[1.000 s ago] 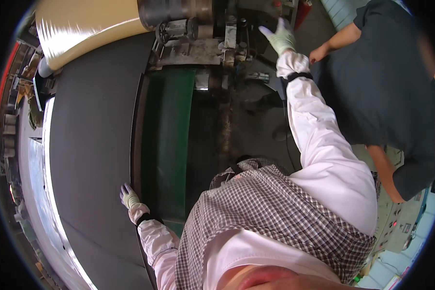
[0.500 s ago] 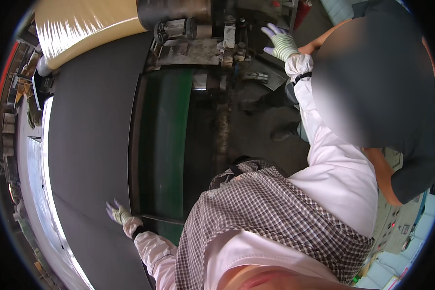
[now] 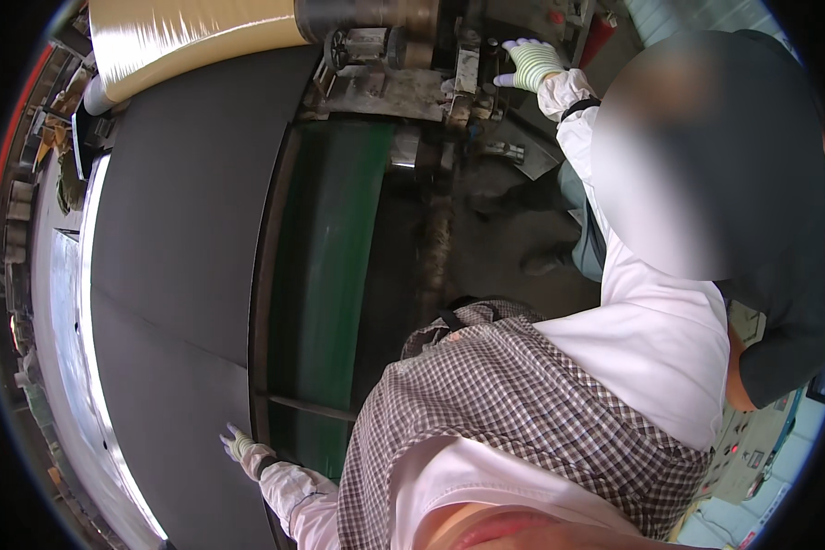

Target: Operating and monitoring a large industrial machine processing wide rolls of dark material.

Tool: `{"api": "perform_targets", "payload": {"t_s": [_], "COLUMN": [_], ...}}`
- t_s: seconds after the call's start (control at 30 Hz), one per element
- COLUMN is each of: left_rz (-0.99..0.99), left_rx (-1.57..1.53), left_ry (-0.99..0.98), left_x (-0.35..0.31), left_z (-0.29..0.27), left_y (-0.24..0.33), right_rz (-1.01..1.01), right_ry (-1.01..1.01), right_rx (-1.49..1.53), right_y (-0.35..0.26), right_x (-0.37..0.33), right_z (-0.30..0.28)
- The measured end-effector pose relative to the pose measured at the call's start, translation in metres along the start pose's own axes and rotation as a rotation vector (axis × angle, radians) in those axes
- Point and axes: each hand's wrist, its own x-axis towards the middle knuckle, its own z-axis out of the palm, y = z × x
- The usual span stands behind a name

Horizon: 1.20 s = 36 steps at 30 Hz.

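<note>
My left hand [image 3: 238,443], in a pale striped glove, is at the near right edge of a wide dark grey sheet [image 3: 174,229]. Its fingers are apart and grip nothing; whether they touch the sheet I cannot tell. A crease or seam line [image 3: 170,332] crosses the sheet farther off. My right hand [image 3: 532,66], gloved alike, reaches out beside the machine's end fittings [image 3: 467,73] at the far side. Its fingers are spread, with nothing held. A green belt [image 3: 325,257] runs alongside the sheet, below its right edge.
At the far left lies a shiny tan roll [image 3: 192,32], with a wheeled fitting [image 3: 365,48] beside it. A co-worker in a dark shirt [image 3: 770,302] stands close on my right. Behind is a control panel [image 3: 738,440]. A crossbar [image 3: 312,407] spans the belt near me.
The line across the sheet has shifted away from me, toward the tan roll. My left hand has come nearer along the sheet's edge. My right hand has moved closer to the machine's fittings.
</note>
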Motion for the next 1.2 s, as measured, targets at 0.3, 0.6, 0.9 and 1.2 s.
{"api": "perform_targets", "payload": {"t_s": [0.3,0.6,0.9,1.2], "left_rz": [0.196,0.486,0.766,0.302], "left_rx": [-0.11,-0.025,-0.328,-0.162], "left_ry": [-0.187,-0.067,-0.23,0.055], "left_x": [0.005,-0.058,-0.067,-0.028], "left_z": [0.028,0.003,0.01,-0.009], "left_y": [0.042,0.165,0.253,0.078], "right_rz": [0.3,-0.873,-0.936,-0.725], "right_ry": [-0.069,-0.126,0.355,0.463], "right_rx": [0.866,-0.643,-0.329,0.03], "right_y": [-0.012,-0.029,0.002,-0.128], "right_x": [0.064,0.006,-0.048,-0.216], "right_z": [-0.002,0.024,0.035,0.077]}}
